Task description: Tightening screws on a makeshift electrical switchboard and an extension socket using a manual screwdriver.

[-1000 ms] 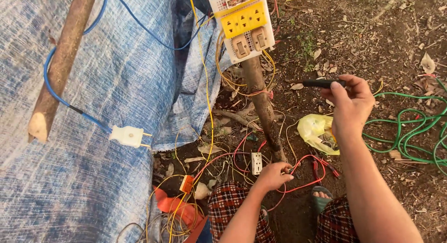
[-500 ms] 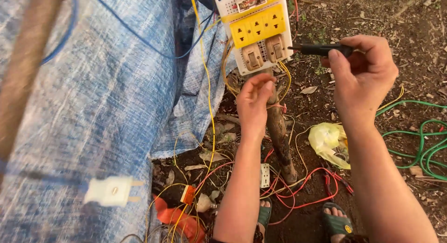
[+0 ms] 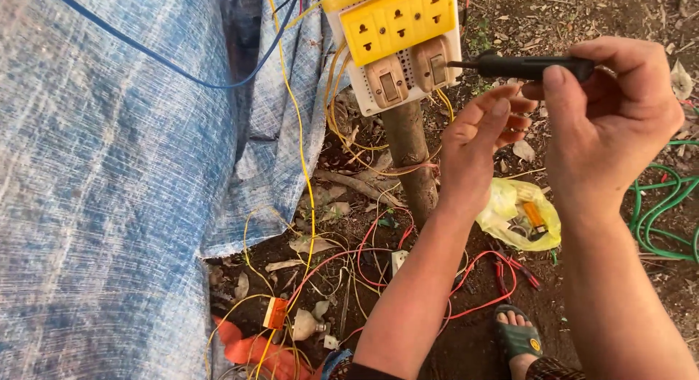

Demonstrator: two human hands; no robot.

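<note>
The right hand (image 3: pixel 608 111) pinches a slim black screwdriver (image 3: pixel 520 65), tip at the beige switch (image 3: pixel 431 65), the left hand (image 3: pixel 477 143) loosely open just below, the handle's end hidden.

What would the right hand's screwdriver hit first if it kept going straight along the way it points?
The right hand aims the dark screwdriver leftward; its tip sits at the right-hand beige switch on the white board, so that comes first, though depth is unclear.

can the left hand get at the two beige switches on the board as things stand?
Probably yes. The left hand is empty, raised beside the beige switches, with open air between. Only the black screwdriver in the right hand points at the nearer switch and crowds that side.
</note>
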